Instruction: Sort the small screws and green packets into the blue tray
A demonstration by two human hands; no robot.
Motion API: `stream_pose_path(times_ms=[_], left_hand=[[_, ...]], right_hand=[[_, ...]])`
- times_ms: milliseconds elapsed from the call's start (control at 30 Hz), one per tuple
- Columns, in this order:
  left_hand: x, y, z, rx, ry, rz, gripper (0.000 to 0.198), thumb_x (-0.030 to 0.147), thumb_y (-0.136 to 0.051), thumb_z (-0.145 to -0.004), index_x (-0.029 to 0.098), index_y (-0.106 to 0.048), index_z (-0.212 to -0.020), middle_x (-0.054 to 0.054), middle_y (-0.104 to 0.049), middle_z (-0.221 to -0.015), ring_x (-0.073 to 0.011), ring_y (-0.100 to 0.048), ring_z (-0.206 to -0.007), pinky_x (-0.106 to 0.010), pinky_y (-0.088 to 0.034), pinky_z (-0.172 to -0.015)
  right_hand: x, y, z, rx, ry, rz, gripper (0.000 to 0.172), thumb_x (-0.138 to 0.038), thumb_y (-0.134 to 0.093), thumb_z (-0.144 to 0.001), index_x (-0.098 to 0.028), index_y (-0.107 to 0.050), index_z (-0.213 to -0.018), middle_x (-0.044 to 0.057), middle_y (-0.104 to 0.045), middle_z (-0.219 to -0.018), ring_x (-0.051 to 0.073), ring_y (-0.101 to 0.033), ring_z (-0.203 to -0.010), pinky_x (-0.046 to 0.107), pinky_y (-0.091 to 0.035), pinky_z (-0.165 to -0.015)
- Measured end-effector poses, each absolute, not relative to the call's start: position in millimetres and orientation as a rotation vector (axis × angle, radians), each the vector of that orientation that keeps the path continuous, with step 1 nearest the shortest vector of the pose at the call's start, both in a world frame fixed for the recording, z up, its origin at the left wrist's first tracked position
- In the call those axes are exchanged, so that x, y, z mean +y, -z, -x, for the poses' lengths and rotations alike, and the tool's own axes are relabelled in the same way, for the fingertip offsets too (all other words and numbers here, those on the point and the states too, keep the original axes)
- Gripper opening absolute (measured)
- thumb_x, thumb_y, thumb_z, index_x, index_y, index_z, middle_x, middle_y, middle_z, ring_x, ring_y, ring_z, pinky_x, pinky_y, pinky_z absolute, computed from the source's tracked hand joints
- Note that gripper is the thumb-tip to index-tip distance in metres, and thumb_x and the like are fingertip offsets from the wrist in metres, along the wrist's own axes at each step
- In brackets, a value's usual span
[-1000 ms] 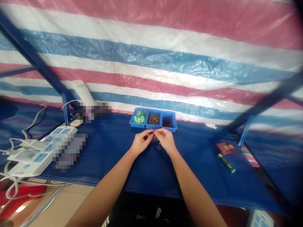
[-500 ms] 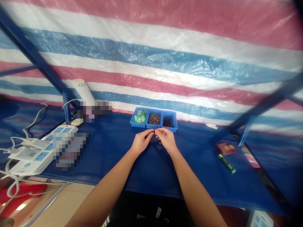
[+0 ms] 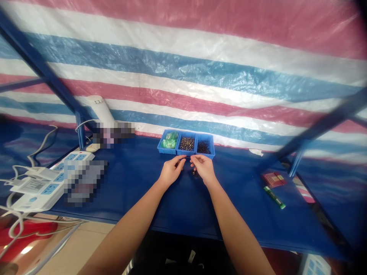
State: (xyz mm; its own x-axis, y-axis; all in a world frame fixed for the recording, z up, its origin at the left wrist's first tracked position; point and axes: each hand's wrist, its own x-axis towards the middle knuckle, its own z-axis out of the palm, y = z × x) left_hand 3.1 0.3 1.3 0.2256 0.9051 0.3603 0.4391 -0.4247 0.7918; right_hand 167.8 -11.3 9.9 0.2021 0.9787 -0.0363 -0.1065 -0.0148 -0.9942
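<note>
My left hand (image 3: pixel 172 170) and my right hand (image 3: pixel 203 168) face each other over the blue table, just in front of three blue bins. Thumb and forefinger are pinched on each hand. A thin dark piece (image 3: pixel 188 157) spans the narrow gap between the fingertips; its kind is too small to tell. Below my right palm, small brass-and-dark pieces (image 3: pixel 195 173) show, partly covered by the fingers. Green packets (image 3: pixel 169 142) fill the left bin, small bronze-coloured parts (image 3: pixel 187 144) the middle one, and thin black pieces (image 3: pixel 203 147) the right one.
A white power strip (image 3: pixel 54 183) with plugs and cables lies on the left of the blue table (image 3: pixel 129 191), near a blurred-out object. A white cylinder (image 3: pixel 101 110) leans behind. At right are a red box (image 3: pixel 273 179) and a green packet (image 3: pixel 274 197). Blue posts frame both sides.
My fingertips have drawn slightly apart, the right hand shifting a little to the right, and the thin dark piece now shows between them. The bins have not moved.
</note>
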Motion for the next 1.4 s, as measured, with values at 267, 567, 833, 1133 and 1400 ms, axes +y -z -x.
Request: stream_pose_path(times_ms=[267, 567, 833, 1133, 1400], left_hand=[[3, 4, -2, 1.283, -1.081, -1.956, 0.034, 0.043, -0.048, -0.094, 0.020, -0.070, -0.107, -0.001, -0.067, -0.070, -0.0133, -0.063, -0.057, -0.023, -0.053, -0.060], [3, 4, -3, 1.275, -1.067, -1.963, 0.033, 0.043, -0.048, -0.094, 0.020, -0.070, -0.105, 0.000, -0.066, -0.069, -0.0130, -0.062, -0.058, -0.022, -0.053, -0.061], [3, 3, -2, 1.259, -1.052, -1.986, 0.034, 0.042, -0.047, -0.094, 0.020, -0.070, -0.105, -0.001, -0.066, -0.069, -0.0136, -0.062, -0.058, -0.022, -0.051, -0.059], [2, 1, -3, 1.262, -1.026, -1.988, 0.033, 0.042, -0.046, -0.094, 0.020, -0.070, -0.105, -0.001, -0.066, -0.070, -0.0136, -0.062, -0.060, -0.022, -0.050, -0.059], [2, 1, -2, 1.255, -1.031, -2.045, 0.031, 0.040, -0.049, -0.094, 0.021, -0.069, -0.106, 0.002, -0.062, -0.066, -0.0118, -0.057, -0.058, -0.022, -0.046, -0.058]], right_hand=[[-3, -11, -187, -0.591, -1.069, 1.218, 0.025, -0.033, -0.079, -0.067, -0.014, -0.070, -0.080, 0.005, -0.070, -0.070, 0.013, -0.065, -0.058, 0.023, -0.053, -0.050], [-5, -10, -195, -0.973, -0.831, 1.296, 0.024, -0.033, -0.063, -0.080, -0.020, -0.070, -0.099, 0.006, -0.074, -0.097, 0.018, -0.070, -0.071, 0.027, -0.052, -0.055], [-8, 1, -191, -1.707, -0.400, 1.585, 0.022, -0.018, -0.058, -0.080, -0.021, -0.073, -0.096, 0.006, -0.073, -0.096, 0.021, -0.065, -0.081, 0.035, -0.051, -0.083], [-8, 6, -193, -1.870, -0.370, 1.687, 0.027, -0.011, -0.056, -0.080, -0.021, -0.073, -0.098, 0.006, -0.072, -0.091, 0.024, -0.063, -0.093, 0.036, -0.047, -0.091], [-13, -3, -180, -1.566, -0.775, 1.376, 0.026, -0.021, -0.060, -0.078, -0.022, -0.070, -0.102, 0.000, -0.071, -0.081, 0.016, -0.064, -0.069, 0.029, -0.054, -0.070]])
